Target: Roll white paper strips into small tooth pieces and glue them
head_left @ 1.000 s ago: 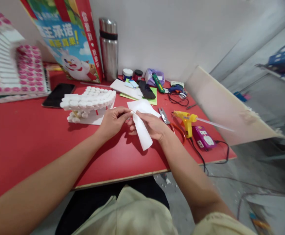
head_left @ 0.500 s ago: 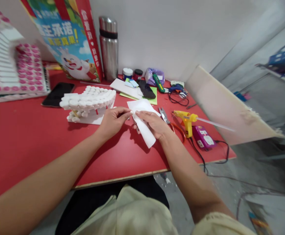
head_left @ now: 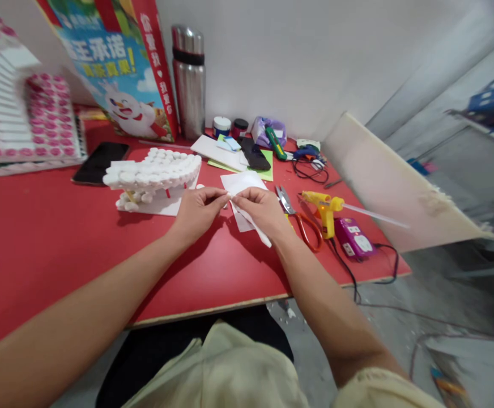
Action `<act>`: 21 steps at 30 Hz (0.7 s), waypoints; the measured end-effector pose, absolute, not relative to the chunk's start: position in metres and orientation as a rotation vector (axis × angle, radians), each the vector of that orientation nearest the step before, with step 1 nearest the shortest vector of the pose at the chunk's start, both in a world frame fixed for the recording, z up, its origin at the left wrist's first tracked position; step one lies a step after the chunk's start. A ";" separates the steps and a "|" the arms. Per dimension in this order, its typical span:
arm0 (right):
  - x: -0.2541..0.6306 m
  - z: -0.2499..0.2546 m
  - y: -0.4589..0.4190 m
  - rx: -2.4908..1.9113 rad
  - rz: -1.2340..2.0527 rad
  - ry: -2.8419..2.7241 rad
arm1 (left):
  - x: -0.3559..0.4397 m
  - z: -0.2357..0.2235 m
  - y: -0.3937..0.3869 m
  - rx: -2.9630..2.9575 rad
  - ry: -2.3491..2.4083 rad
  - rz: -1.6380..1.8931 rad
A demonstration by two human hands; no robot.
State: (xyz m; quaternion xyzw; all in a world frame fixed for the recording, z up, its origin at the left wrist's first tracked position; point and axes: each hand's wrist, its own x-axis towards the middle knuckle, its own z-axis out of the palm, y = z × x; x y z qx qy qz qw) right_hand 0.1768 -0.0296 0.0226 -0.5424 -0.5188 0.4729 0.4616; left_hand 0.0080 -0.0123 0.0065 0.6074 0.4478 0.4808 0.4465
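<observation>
In the middle of the head view, both hands meet over the red table (head_left: pixel 213 272). My left hand (head_left: pixel 198 214) is closed, thumb and forefinger pinching the end of a thin white paper strip (head_left: pixel 249 216). My right hand (head_left: pixel 265 211) is closed on the same strip beside those fingertips, and its free end slants down toward me. The pinched end looks twisted or rolled, mostly hidden by fingers. Beneath lies a white sheet (head_left: pixel 239 181). Left of my left hand stands a white model (head_left: pixel 153 169) covered in small round white pieces.
Orange-handled snips (head_left: pixel 309 229), a yellow glue gun (head_left: pixel 323 212) and a purple power socket (head_left: pixel 354 238) lie to the right. Behind are a steel flask (head_left: pixel 190 85), a green cutter (head_left: pixel 276 143) and papers (head_left: pixel 219 152). A phone (head_left: pixel 101 163) and pink-white model (head_left: pixel 51 124) are left.
The strip has turned from broad face to narrow edge, its lower end rising slightly. My right fingers have curled into a pinch close to the left fingertips.
</observation>
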 end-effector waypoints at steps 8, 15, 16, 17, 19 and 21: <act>0.164 0.016 -0.035 -1.276 0.687 -1.471 | 0.016 0.008 -0.022 1.675 1.195 1.385; 0.167 0.016 -0.033 -1.267 0.759 -1.445 | 0.015 0.007 -0.023 1.714 1.185 1.382; 0.167 0.015 -0.033 -1.253 0.783 -1.429 | 0.014 0.007 -0.022 1.754 1.182 1.390; 0.167 0.015 -0.033 -1.237 0.806 -1.413 | 0.014 0.005 -0.022 1.829 1.177 1.402; 0.168 0.013 -0.032 -1.214 0.840 -1.383 | 0.012 0.002 -0.021 2.056 1.171 1.418; 0.169 0.012 -0.031 -1.214 0.854 -1.368 | 0.010 -0.001 -0.022 2.289 1.182 1.391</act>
